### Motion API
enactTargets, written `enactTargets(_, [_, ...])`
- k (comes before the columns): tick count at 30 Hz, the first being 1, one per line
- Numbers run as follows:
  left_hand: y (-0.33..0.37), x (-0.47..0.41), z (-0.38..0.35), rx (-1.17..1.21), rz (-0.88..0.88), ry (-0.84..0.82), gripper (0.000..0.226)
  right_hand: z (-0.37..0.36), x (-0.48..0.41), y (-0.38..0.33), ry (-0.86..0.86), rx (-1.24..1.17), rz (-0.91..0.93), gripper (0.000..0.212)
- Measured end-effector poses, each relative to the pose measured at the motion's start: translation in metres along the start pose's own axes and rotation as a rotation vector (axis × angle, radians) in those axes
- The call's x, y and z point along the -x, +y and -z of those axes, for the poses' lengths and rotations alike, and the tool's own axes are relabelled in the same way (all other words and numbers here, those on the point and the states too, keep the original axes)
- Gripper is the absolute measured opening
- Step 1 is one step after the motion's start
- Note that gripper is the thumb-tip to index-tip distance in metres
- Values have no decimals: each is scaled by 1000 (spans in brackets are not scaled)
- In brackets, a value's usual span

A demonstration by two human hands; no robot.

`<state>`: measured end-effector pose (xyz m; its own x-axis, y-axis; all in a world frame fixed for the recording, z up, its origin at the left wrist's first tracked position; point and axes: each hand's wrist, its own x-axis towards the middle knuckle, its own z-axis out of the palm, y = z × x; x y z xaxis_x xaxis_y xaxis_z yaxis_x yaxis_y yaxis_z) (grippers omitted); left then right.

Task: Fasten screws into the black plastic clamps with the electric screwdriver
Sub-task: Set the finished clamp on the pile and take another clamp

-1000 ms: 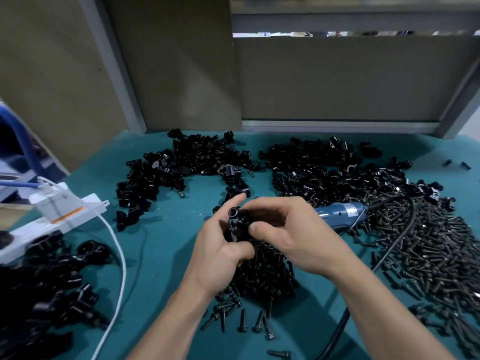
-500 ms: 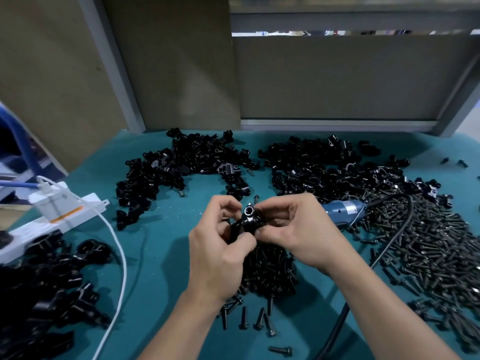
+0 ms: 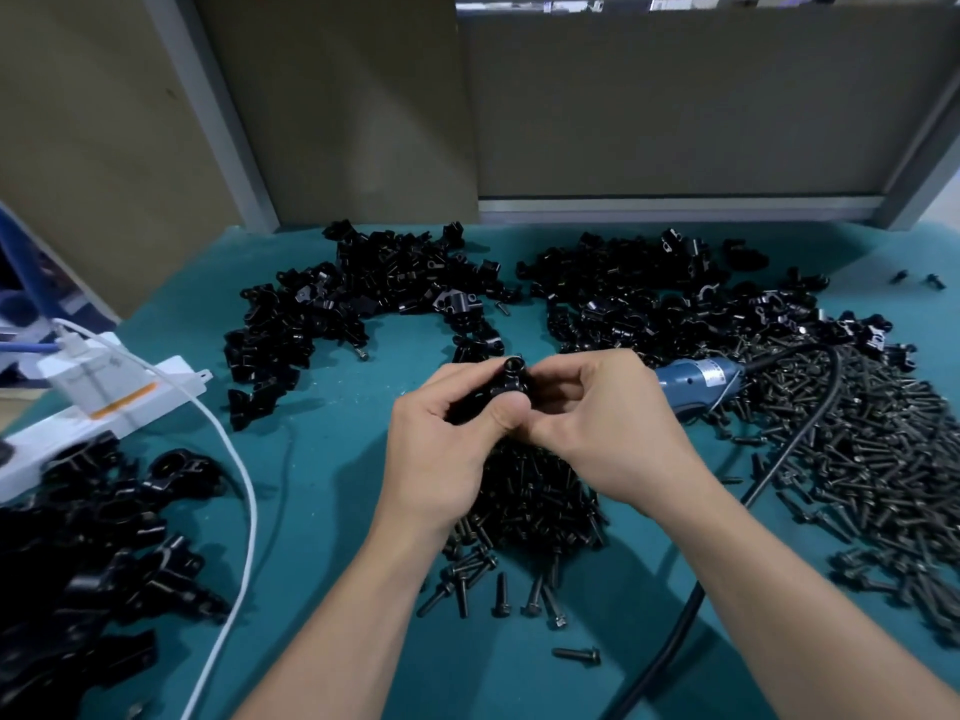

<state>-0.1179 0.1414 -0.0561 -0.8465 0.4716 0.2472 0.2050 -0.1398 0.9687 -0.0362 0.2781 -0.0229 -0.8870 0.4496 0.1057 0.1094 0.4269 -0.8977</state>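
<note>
Teal worktop (image 3: 332, 459) carries clamp heaps (image 3: 363, 304) at twelve o'clock and screws (image 3: 883, 459) at three, while left hand (image 3: 441, 459) and right hand (image 3: 597, 433) both grip one clamp (image 3: 511, 387) centrally, electric screwdriver (image 3: 696, 381) lying untouched, so its fastening seems not yet begun.

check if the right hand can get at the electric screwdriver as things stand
Probably yes. The electric screwdriver lies on the table just beyond the right hand, its blue body uncovered. But that hand is pinching the black clamp together with the left hand, so it must let go first.
</note>
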Motion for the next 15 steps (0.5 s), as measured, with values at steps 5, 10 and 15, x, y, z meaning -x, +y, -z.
enactTargets(5, [1,-3,1,207,113,122,37,4,1,-4,-72,185,-36,20])
enactTargets(10, [3,-10,23,298,203,283,35,17,4,-10,-303,722,-88,16])
enactTargets(15, [1,-16,36,339,231,344,51,8,8,-16,-381,837,-68,22])
